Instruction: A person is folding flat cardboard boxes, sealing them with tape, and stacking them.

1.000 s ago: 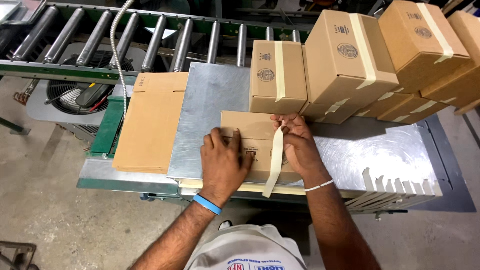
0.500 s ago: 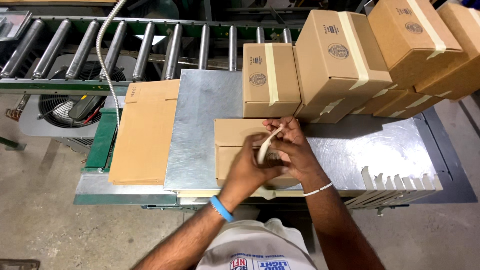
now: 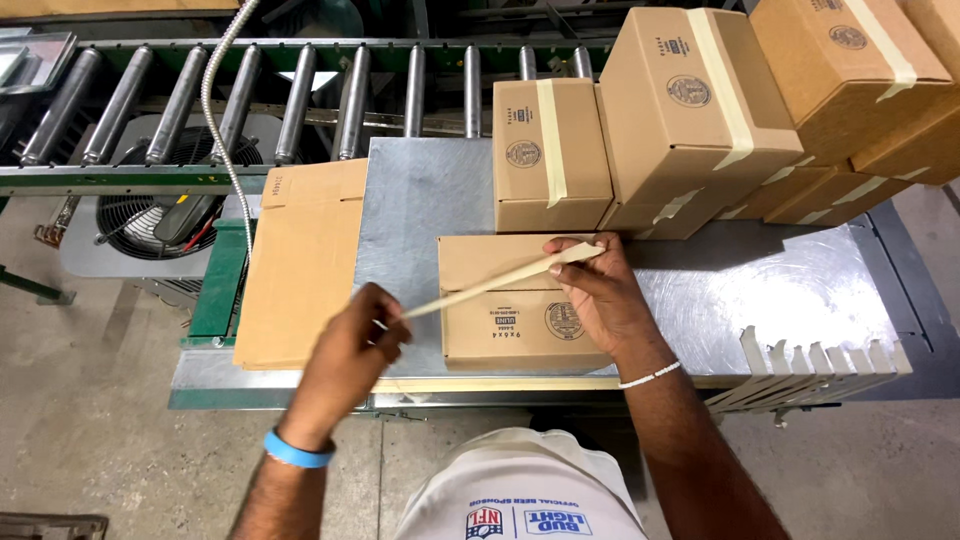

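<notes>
A small brown cardboard box point(image 3: 500, 320) lies on the metal table point(image 3: 760, 290) in front of me. A strip of tan paper tape point(image 3: 490, 284) stretches across it from left to right. My left hand point(image 3: 350, 355) pinches the tape's left end, just off the box's left side. My right hand point(image 3: 600, 290) holds the tape's right end against the box's far right corner, palm resting on the box.
A stack of flat cardboard blanks point(image 3: 300, 260) lies left of the box. Taped boxes point(image 3: 690, 110) crowd the table's back right. A roller conveyor point(image 3: 300, 100) runs along the back. Precut tape strips point(image 3: 820, 360) hang at the table's right front edge. A fan point(image 3: 150, 215) sits low left.
My left hand has pulled away to the left, drawing the tape out taut across the box. My right hand has shifted to the box's far right corner.
</notes>
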